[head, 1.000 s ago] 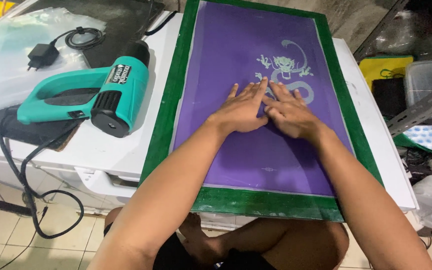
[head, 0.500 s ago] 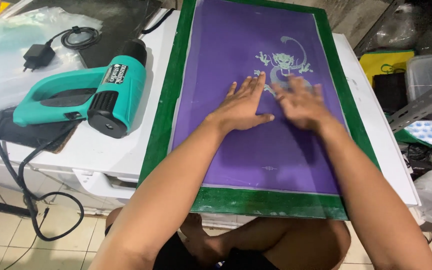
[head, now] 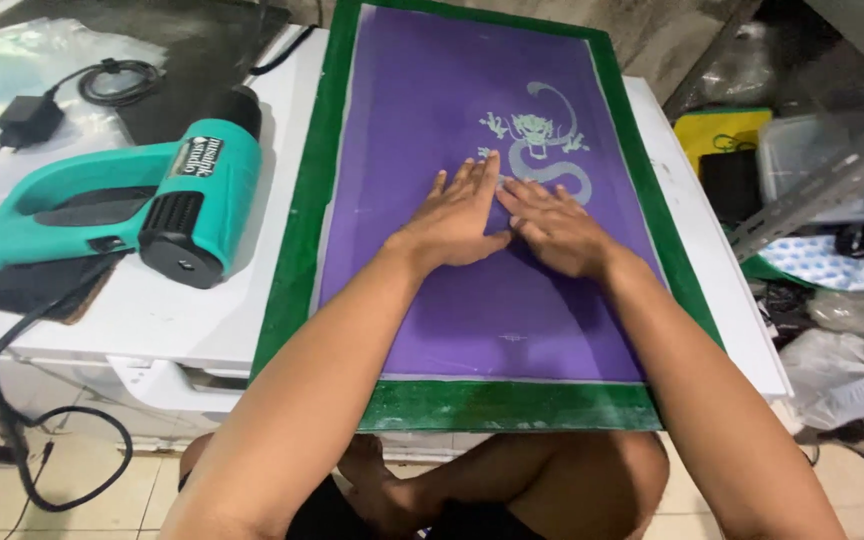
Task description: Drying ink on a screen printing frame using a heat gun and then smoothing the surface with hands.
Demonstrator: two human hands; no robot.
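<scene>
White worktop under hands; beige tiled floor below-left w/ black cable; metal shelf frame to the right, cluttered bags beneath.

A matt purple mesh screen in a green-taped frame lies on the smooth white desk, with a glossy teal plastic heat gun at nine o'clock.

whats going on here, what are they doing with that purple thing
A seated person presses both palms flat on the purple mesh of a green-framed printing screen, which lies on a white table. The left hand and right hand sit side by side, touching, just below a pale dragon design. A teal heat gun lies untouched to the left, beside a black plug adapter.
</scene>
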